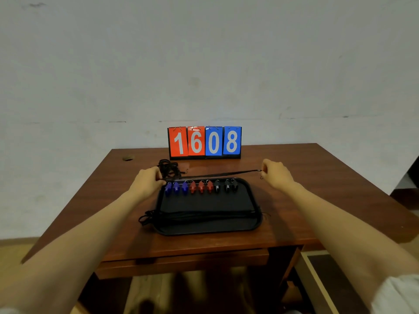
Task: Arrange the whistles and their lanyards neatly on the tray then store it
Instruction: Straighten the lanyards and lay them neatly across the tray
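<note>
**Stretching a lanyard above the whistle tray**

Pulled taut between two bare hands over the far rim of the black tray (205, 228): one black lanyard (217, 174). Right hand (275, 174) pinching the clip end near the desk's right edge. Left hand (148, 182) curled on the other end at the tray's far left corner, the exact grip hidden behind the fingers.

Reading 1 6 in white on red and 0 8 in white on blue: a flip scoreboard (205, 142) upright at the far edge of the desk (294, 211). Lined along the tray's far rim: nine whistles (201, 186), three blue, three red, three black, any markings too small to read. Laid lengthwise across the tray's near half: a bundle of lanyards (199, 215), loops spilling over the left rim. Tangled just beyond the left hand: a dark heap of lanyards (169, 167), number impossible to tell.

Cut off at the lower right corner: a pale sleeve (394, 295). Behind the brown wooden desk, a scuffed whitish wall (204, 64).
</note>
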### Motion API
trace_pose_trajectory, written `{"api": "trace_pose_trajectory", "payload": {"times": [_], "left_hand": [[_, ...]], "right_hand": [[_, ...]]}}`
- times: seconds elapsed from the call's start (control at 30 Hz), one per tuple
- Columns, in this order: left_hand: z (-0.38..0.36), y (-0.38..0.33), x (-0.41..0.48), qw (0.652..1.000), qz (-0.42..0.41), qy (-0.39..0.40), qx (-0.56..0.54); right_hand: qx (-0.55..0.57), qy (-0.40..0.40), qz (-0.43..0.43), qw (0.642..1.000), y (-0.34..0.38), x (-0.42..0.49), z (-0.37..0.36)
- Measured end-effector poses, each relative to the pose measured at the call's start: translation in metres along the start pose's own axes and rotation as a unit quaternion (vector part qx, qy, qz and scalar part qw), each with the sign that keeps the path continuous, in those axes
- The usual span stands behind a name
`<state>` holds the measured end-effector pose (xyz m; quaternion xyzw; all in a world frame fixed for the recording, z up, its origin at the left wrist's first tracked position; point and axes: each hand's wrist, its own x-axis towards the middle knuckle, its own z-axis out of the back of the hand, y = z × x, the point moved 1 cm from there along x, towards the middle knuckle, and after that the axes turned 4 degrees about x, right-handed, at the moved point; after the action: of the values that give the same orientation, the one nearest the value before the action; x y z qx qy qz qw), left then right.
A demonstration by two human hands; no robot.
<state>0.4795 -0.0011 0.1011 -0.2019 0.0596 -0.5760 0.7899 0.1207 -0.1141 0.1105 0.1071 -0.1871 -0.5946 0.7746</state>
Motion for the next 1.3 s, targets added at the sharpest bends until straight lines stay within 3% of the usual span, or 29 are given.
{"api": "trace_pose_trajectory", "payload": {"times": [0.17, 0.27, 0.47, 0.73, 1.3], "left_hand": [[-0.019, 0.013, -0.001, 0.994, -0.052, 0.019, 0.094], [-0.026, 0.025, -0.005, 0.990, -0.042, 0.029, 0.131], [-0.040, 0.040, -0.018, 0.989, 0.048, 0.091, 0.105], [-0.064, 0.040, -0.025, 0.992, 0.065, 0.081, 0.072], [-0.075, 0.038, -0.022, 0.990, 0.060, 0.007, 0.125]], "right_hand": [[-0.036, 0.040, 0.005, 0.999, -0.007, -0.008, -0.017], [-0.023, 0.056, -0.004, 0.998, -0.012, -0.010, -0.029], [0.037, 0.114, -0.046, 0.992, -0.016, -0.012, -0.044], [0.018, 0.182, -0.074, 0.980, -0.030, -0.012, -0.075], [-0.067, 0.149, -0.040, 0.986, -0.028, -0.018, -0.089]]}}
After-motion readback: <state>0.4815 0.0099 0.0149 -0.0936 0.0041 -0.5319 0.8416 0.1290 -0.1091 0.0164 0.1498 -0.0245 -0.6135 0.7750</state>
